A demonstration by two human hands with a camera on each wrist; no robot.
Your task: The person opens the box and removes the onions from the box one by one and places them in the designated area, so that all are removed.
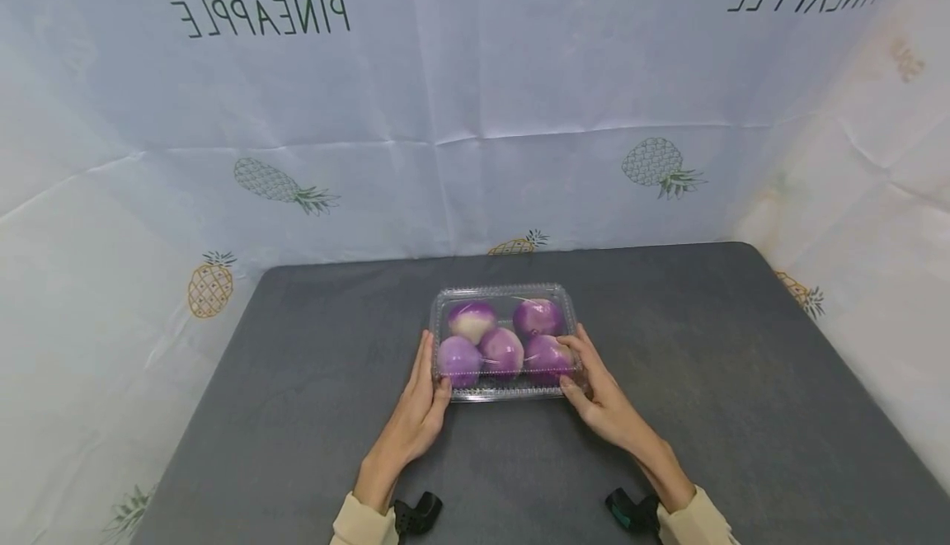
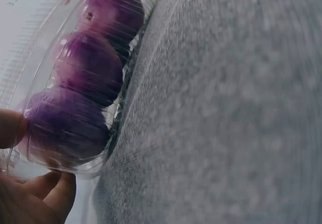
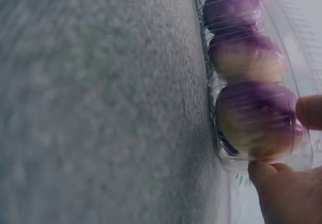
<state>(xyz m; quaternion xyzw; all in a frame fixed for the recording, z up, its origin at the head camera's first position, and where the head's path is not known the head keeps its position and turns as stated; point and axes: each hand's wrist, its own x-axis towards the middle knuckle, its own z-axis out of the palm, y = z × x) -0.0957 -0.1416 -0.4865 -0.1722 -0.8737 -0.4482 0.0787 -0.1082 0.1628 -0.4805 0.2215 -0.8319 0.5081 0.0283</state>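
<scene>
A clear plastic clamshell box [image 1: 507,393] sits on the dark grey table, its ridged lid closed. Through the lid show several glossy round purple-and-white pieces [image 1: 501,353], turnip-like, in two rows. My left hand [image 1: 416,413] grips the box's left end, thumb near the front corner and fingers along the side. At the other end my right hand [image 1: 604,401] holds the right front corner, with the thumb in front and the fingers over the side. Both wrist views show the box [image 2: 90,169] between thumb and fingers, close over the table surface.
The grey table [image 1: 334,347] has rounded back corners. Behind it hangs a white cloth [image 1: 445,75] printed with pineapples and mirrored lettering, which continues along both sides. A black camera mount [image 1: 418,514] sits at the left wrist, another [image 1: 632,512] at the right.
</scene>
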